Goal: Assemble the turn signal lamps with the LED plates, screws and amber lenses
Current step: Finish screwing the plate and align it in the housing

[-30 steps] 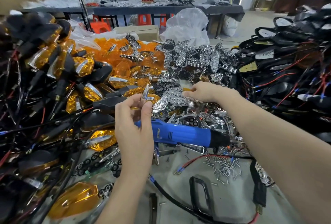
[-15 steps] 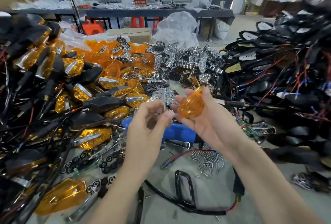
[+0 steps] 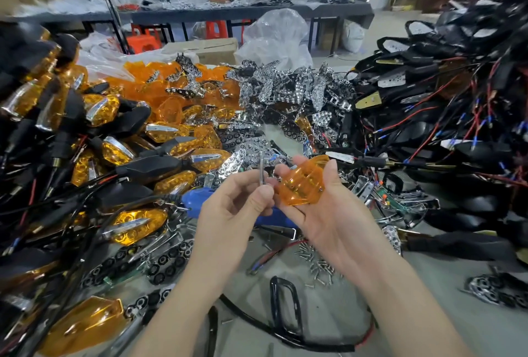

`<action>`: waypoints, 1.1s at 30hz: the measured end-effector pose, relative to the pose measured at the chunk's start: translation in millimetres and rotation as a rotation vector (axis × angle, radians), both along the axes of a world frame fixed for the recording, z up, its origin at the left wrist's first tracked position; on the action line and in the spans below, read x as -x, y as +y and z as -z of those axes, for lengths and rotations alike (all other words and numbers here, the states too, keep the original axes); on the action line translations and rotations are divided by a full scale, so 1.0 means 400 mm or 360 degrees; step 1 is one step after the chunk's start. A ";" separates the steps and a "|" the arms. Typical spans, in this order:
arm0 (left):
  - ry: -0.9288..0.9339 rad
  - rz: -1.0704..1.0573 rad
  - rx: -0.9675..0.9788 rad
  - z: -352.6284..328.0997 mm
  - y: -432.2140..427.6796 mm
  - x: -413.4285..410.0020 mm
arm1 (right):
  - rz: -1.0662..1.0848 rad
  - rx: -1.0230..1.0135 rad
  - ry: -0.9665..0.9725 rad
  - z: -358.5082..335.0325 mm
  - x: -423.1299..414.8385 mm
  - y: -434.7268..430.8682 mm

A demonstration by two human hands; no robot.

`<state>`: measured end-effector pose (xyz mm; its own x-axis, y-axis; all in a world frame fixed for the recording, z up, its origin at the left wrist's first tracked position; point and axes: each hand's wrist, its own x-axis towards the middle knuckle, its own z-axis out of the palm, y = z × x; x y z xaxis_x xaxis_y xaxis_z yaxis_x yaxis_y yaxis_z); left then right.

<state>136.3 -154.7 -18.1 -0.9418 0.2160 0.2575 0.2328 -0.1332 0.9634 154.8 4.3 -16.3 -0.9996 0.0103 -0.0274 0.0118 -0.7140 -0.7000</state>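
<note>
The fingers (image 3: 257, 189) of the left hand (image 3: 237, 208) pinched a thin chrome strip (image 3: 261, 166) and held it upright, its lower end just beside the amber lens (image 3: 303, 184). The right hand (image 3: 337, 214) cradled that lens, fingers curled under it and thumb pressed against its far edge. It was raised above the bench (image 3: 328, 316) rather than lying on it. Holding the two parts so near each other seemed meant for lining the strip up with the lens before fitting.

Directly below the hands lay a blue power screwdriver (image 3: 197, 199), and a heap of screws (image 3: 314, 264) sat near the right wrist, both apparently kept within easy reach for fastening.

The stock was sorted into heaps around this spot: finished lamps (image 3: 114, 134) on the left, loose lenses (image 3: 171, 91) and chrome LED plates (image 3: 285, 91) behind, and black housings (image 3: 428, 94) trailing red and black wires on the right.

Beyond the grey bench stood a clear plastic bag (image 3: 274, 34), a cardboard box (image 3: 208, 48), an orange stool (image 3: 143, 41) and long tables (image 3: 200, 14) littered with more parts.
</note>
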 end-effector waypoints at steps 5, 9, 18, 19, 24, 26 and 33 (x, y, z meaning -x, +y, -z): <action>-0.0050 0.0042 -0.0072 -0.002 -0.002 0.010 | -0.0035 -0.0196 0.0168 -0.005 -0.021 0.006; 0.0010 0.0080 -0.0033 -0.007 -0.003 0.006 | -0.0006 -0.0259 0.0190 -0.009 -0.024 0.006; 0.0079 0.0062 0.0162 -0.003 -0.001 -0.008 | 0.0042 -0.0212 0.0212 -0.011 -0.020 0.006; 0.0088 0.0059 0.0174 -0.003 -0.001 -0.010 | 0.0042 -0.0213 0.0206 -0.011 -0.020 0.006; 0.0189 0.0016 0.0239 0.002 -0.003 -0.010 | -0.0035 -0.0221 0.0223 -0.013 -0.024 0.003; 0.0241 0.0017 0.0261 0.005 -0.005 -0.008 | -0.0054 -0.0213 0.0217 -0.010 -0.026 0.002; 0.0336 -0.0029 0.0292 0.012 -0.005 -0.007 | -0.0044 -0.0283 0.0177 -0.009 -0.026 0.000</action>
<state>139.2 -156.7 -23.0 -0.8755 0.2607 0.4068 0.4319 0.0448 0.9008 165.2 4.2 -12.6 -0.9963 -0.0226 0.0830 -0.0546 -0.5794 -0.8132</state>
